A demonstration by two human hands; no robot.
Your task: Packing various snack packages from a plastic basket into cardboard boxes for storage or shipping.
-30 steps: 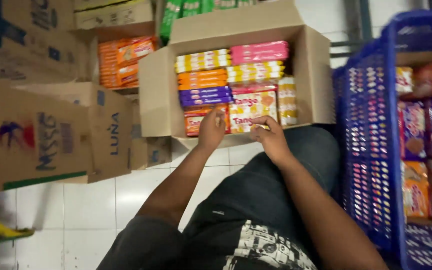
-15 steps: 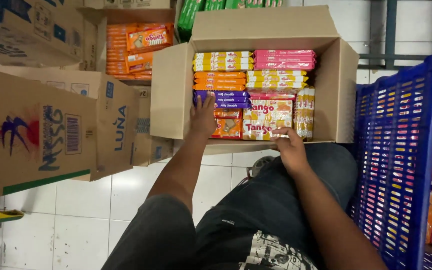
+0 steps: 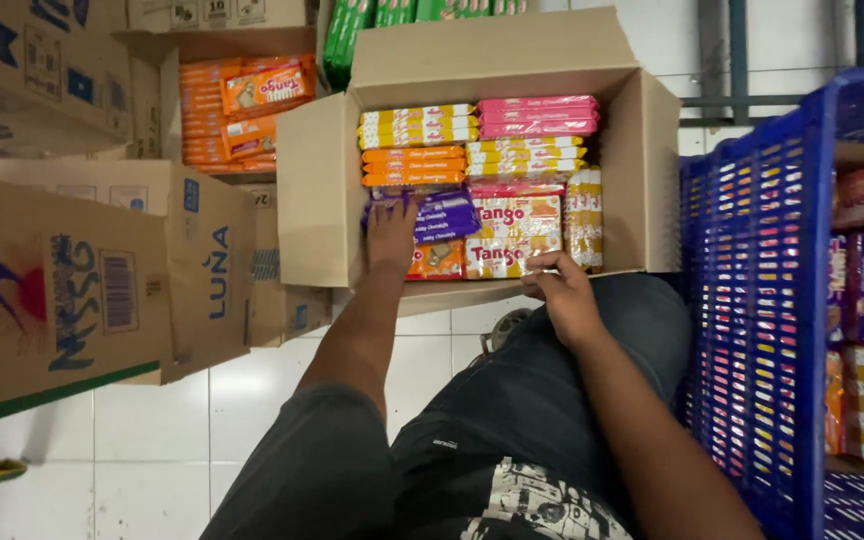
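Inside the cardboard box (image 3: 322, 190), the left hand (image 3: 392, 232) grips a purple packet (image 3: 444, 215). At the box's near edge, the right hand (image 3: 562, 295) rests with fingers loosely apart, holding nothing.

We see a floor (image 3: 142, 440) of white tiles with dark grout under an even light. On our left, brown cartons (image 3: 62, 290) stand stacked, one of them open (image 3: 167, 110) with orange packs inside, and green packs (image 3: 352, 25) show at the top edge. On our right stands a blue crate (image 3: 752, 300) with slotted walls, and behind it a pale wall (image 3: 782, 40) carries dark bars.
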